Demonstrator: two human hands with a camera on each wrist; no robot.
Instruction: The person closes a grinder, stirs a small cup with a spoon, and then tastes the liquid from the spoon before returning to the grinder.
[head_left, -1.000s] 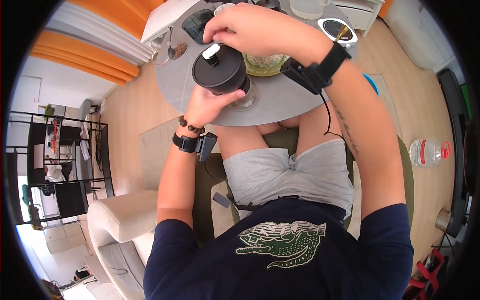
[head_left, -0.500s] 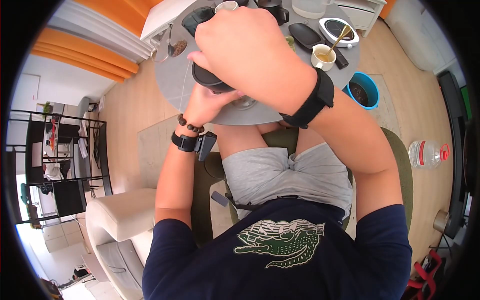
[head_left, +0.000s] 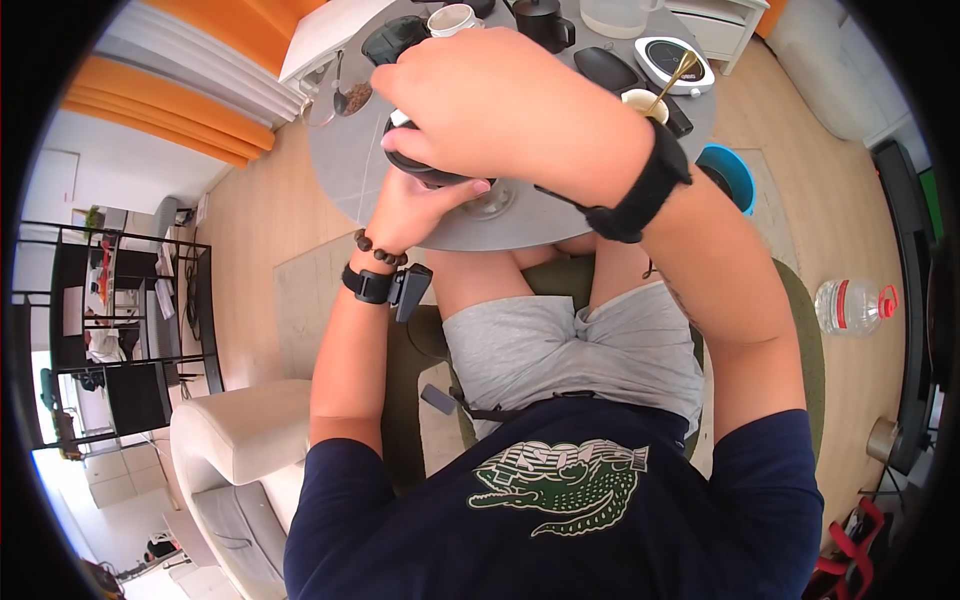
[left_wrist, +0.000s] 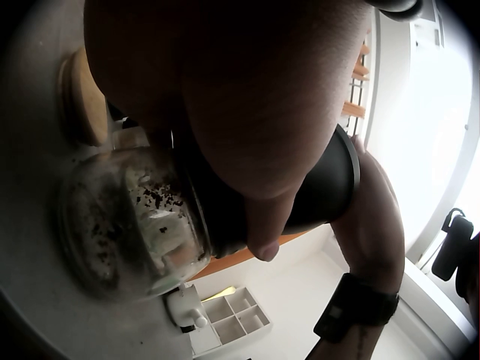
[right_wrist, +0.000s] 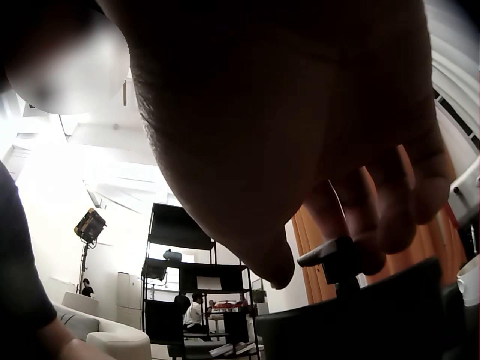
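In the head view a manual coffee grinder (head_left: 402, 163) stands tilted at the near left edge of the grey table. My left hand (head_left: 412, 215) grips its black body from below, thumb towards the right. The grinder's glass jar (left_wrist: 154, 225), with dark grounds clinging inside, leans over the table in the left wrist view. Over the hopper bends my right hand (head_left: 470, 100), hiding most of the top. Its curled fingers come down around the crank handle (right_wrist: 337, 259) in the right wrist view, fingertips right at it; the thumb hangs on the other side.
Coffee beans (head_left: 357, 97) and a dark spoon (head_left: 341, 100) lie left of the grinder. Farther back stand a dark container (head_left: 393, 42), a white cup (head_left: 453, 18) and a black pot (head_left: 545, 25). A white scale (head_left: 675, 62) sits at the right, a blue bucket (head_left: 732, 178) on the floor.
My right hand has swung from the far side of the grinder's top round over it, lately a little nearer to me. The left hand has kept its hold and place.
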